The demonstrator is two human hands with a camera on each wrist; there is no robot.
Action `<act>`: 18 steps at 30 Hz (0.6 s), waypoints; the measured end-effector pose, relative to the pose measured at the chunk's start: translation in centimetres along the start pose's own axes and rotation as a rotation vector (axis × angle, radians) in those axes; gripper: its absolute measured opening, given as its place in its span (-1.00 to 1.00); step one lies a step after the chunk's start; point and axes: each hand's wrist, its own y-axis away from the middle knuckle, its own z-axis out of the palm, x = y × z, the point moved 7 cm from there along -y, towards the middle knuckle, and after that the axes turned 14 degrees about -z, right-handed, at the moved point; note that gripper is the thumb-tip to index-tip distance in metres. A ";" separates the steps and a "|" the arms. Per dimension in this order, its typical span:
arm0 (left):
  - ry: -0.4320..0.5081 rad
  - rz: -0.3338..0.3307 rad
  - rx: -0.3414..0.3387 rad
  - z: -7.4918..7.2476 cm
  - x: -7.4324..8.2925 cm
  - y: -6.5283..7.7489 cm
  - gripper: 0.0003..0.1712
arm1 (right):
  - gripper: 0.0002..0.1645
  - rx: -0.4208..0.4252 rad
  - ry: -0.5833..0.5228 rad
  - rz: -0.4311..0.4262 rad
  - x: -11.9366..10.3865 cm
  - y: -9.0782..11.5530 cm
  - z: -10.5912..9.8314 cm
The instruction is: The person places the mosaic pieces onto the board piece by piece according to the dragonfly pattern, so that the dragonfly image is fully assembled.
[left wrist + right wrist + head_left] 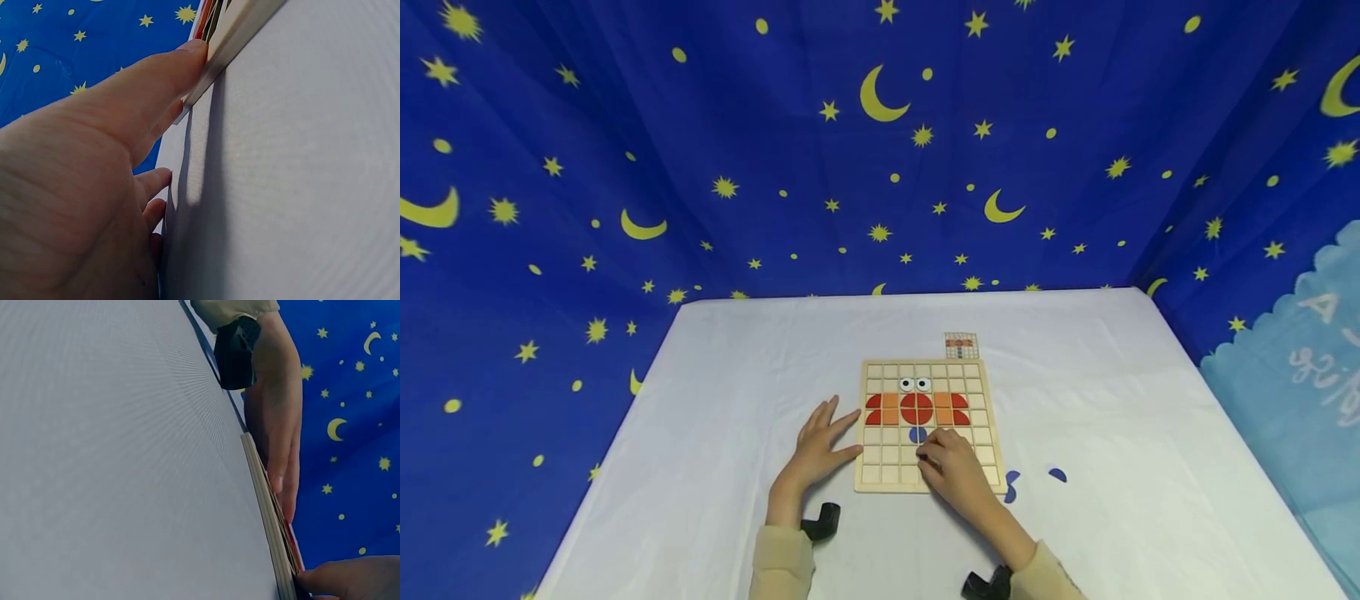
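A square wooden grid board (pixel 891 475) lies on the table, bearing a figure of red quarter-round, orange square and white eye pieces (pixel 914 384). Below the red disc (pixel 916 408) sits a blue round shape (pixel 917 435). My right hand (pixel 957 471) leans over the lower middle of the board and pinches a small blue piece (pixel 922 456) between thumb and fingertips, which mostly cover it. With fingers spread, my left hand (pixel 817 446) rests at the left side of the board, its thumb (pixel 181 65) against the board's edge in the left wrist view.
Several loose blue half-round pieces, one of them a lone half-round (pixel 1057 475), lie right of the board. A small pattern card (pixel 961 345) touches the board's far edge. A white cloth (pixel 760 350) covers the table; a blue star-patterned curtain (pixel 805 150) hangs around it.
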 end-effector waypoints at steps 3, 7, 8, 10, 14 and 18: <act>0.000 -0.003 0.003 -0.1 0.0 0.1 -0.32 | -0.86 -0.014 -0.005 0.020 -0.1 -0.1 -0.1; 0.006 0.003 0.003 0.1 0.1 0.1 -0.32 | -0.82 0.001 -0.032 0.010 0.3 0.3 -1.2; 0.009 0.007 0.001 0.2 0.1 0.1 -0.31 | -0.81 0.011 -0.024 0.015 0.5 0.5 -1.8; 0.005 0.009 0.000 0.4 0.1 0.1 -0.31 | -0.81 0.025 0.007 0.047 1.2 1.1 -3.1; -0.010 -0.002 0.011 0.4 -0.1 0.0 -0.31 | -0.82 -0.013 0.106 0.169 3.0 2.9 -5.6; -0.020 -0.003 0.018 0.1 -0.2 0.1 -0.31 | -0.74 -0.079 0.119 0.281 4.7 4.9 -6.9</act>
